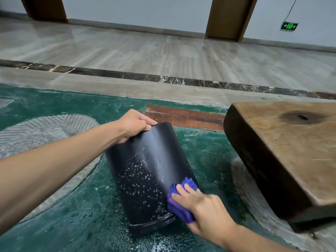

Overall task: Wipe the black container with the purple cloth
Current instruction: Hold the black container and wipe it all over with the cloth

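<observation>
- The black container (pixel 147 171) lies tipped on its side in the lower centre of the frame, on the green carpet (pixel 76 211). Its long axis runs from the ridged end at lower centre up and slightly left to the far end near mid-frame.
- Pale droplets speckle its upper face, thickest toward the near end and left of my cloth.
- My right hand (pixel 205 208) presses the bunched purple cloth (pixel 181 200) against the container's lower right flank, fingers curled over the cloth and gripping it.
- My left hand (pixel 133 124) clasps the far end's edge, fingers hooked over it, steadying the container.
- The speckled patch sits up and left of the cloth, so I judge the coming stroke goes that way, along the axis; my right hand is the nearer.
- A wooden block (pixel 283 153) stands just right of it.
</observation>
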A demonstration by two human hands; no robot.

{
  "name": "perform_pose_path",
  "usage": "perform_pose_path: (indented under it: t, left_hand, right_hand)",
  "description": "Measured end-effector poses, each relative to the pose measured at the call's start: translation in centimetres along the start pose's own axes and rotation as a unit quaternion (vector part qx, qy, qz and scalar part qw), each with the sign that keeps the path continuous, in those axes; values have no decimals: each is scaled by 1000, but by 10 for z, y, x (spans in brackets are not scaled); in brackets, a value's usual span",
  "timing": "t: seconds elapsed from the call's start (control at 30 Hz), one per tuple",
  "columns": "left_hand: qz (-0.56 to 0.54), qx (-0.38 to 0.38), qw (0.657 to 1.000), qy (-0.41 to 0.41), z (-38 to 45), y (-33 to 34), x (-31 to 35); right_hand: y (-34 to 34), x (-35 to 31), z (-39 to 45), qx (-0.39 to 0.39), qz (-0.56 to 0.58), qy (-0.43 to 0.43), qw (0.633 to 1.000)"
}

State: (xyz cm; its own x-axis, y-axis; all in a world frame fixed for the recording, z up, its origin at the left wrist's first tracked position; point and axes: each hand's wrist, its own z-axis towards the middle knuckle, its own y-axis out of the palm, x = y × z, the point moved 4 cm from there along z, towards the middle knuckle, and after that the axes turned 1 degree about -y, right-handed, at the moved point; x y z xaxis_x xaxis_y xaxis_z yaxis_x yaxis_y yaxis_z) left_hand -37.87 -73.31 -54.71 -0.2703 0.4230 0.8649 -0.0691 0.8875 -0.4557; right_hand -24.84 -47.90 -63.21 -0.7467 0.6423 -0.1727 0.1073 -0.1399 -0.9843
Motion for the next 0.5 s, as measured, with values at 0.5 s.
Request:
perform_pose_path:
  t: [0.5]
  left_hand:
    - [-6,-145,987,71,-42,-14,-43]
  right_hand:
    - [-30,4,-16,16,109,155,982]
